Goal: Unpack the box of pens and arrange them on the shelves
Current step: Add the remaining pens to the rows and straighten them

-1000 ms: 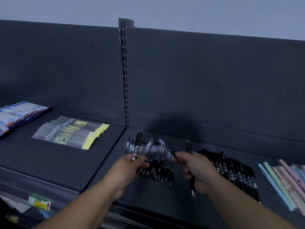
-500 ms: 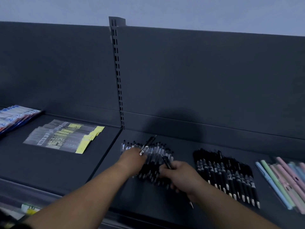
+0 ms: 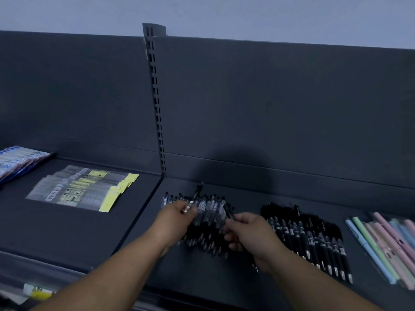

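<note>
On the shelf [image 3: 224,286], clear-barrelled pens [image 3: 208,207] lie rowed; left grip [image 3: 177,217] pinches a raised pen [image 3: 195,198], right grip [image 3: 251,234] a black pen [image 3: 228,211].

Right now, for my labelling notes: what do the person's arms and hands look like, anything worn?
Both forearms are bare, no sleeves in view. The left hand and right hand wear no gloves; no watch, ring or bracelet shows.

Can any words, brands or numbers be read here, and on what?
None can be read.
Clear packets with yellow tops: barcode and print, blurred.
Blue-and-white packets: blurred.
Labels on clear-barrelled pens: too small.
White marks on black pens: too small.
Yellow shelf tag: blurred.
</note>
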Demonstrator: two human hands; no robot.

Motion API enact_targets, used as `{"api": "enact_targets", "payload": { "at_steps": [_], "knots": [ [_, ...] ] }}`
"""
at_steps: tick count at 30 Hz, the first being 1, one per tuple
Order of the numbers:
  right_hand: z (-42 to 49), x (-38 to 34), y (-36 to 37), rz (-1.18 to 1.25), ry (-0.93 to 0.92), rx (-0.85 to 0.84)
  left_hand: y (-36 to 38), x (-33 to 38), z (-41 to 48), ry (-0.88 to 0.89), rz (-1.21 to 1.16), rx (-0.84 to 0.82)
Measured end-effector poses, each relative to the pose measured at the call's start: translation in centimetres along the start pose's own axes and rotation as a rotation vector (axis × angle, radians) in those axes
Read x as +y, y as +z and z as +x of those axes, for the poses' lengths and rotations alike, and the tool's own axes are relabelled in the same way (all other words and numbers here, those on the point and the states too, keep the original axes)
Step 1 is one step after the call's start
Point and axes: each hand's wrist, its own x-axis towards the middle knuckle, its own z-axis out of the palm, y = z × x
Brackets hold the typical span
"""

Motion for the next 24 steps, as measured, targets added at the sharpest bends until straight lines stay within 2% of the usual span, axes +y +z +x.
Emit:
{"api": "enact_targets", "payload": {
  "at_steps": [5,9,14,18,24],
  "knots": [
    [-0.1,-1.1,-1.3,0.052,-0.107,0.159,2.2,1.3,-1.8,0.042,-0.102,-0.114],
    [-0.3,-1.2,-3.3,0.145,-0.084,0.188,5.0,2.6,-3.3,0.091,-0.126,-0.22],
    [-1.7,-0.9,-6.1,0.205,-0.037,0.07,8.6,4.1,-3.9,0.25,0.087,-0.219],
    [-1.9,-0.9,-10.2,0.238,-0.023,0.106,11.9,5.7,-4.0,0.3,0.086,-0.293],
    [-1.4,-0.3,-17.3,0.311,0.047,0.21,17.0,6.4,-3.0,0.343,0.261,-0.25]
  ]
}}
